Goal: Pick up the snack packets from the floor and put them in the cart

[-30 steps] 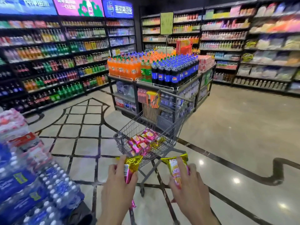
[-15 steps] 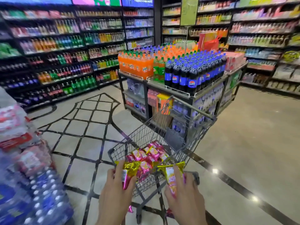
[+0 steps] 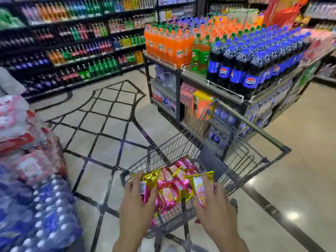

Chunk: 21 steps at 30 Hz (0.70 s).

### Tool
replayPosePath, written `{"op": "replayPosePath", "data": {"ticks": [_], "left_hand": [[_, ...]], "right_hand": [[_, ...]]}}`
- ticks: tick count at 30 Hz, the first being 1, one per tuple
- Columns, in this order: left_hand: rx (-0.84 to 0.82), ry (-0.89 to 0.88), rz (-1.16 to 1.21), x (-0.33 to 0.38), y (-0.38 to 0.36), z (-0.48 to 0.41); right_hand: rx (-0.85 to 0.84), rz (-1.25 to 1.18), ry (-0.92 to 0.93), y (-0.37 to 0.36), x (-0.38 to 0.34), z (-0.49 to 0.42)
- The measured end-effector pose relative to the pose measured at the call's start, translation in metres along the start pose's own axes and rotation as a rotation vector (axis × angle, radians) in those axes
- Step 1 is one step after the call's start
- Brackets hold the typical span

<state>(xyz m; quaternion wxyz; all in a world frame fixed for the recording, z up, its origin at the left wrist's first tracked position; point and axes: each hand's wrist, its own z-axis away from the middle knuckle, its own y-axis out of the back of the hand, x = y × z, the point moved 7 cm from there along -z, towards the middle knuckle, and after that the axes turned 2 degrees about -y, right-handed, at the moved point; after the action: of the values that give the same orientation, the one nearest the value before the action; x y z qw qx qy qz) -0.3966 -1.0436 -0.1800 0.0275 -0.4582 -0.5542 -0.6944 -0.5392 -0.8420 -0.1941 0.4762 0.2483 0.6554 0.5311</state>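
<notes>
Left hand (image 3: pixel 135 202) — fingers closed round one gold-and-pink snack packet (image 3: pixel 148 184), held over the near rim of the cart (image 3: pixel 236 160). Right hand (image 3: pixel 214 206) — closed likewise on a second packet (image 3: pixel 200 186), at 3 o'clock of the first. Between and beyond both: a heap of pink packets (image 3: pixel 177 177) lying in the wire basket. Drinks display stand (image 3: pixel 236 73), orange and blue-labelled bottles, at 12 o'clock of the cart. Stacked bottled-water packs (image 3: pixel 32 188) at 9 o'clock. Wall shelving (image 3: pixel 72 42) at 11 o'clock.

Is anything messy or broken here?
Nothing looks broken or spilled. The snack packets in the cart lie in a jumbled heap, not stacked. Each hand, left and right, holds one packet above it.
</notes>
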Motion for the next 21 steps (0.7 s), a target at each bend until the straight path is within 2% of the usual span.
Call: {"op": "replayPosePath", "data": {"ticks": [5, 9, 21], "left_hand": [[-0.058, 0.047, 0.037, -0.006, -0.046, -0.072], [-0.112, 0.031, -0.129, -0.02, -0.083, -0.116], [-0.123, 0.456, -0.134, -0.15, -0.193, -0.165]], "right_hand": [[-0.067, 0.047, 0.0, -0.021, -0.007, -0.07], [-0.138, 0.056, 0.01, -0.051, -0.009, -0.121], [-0.493, 0.163, 0.166, -0.235, -0.007, -0.24]]}}
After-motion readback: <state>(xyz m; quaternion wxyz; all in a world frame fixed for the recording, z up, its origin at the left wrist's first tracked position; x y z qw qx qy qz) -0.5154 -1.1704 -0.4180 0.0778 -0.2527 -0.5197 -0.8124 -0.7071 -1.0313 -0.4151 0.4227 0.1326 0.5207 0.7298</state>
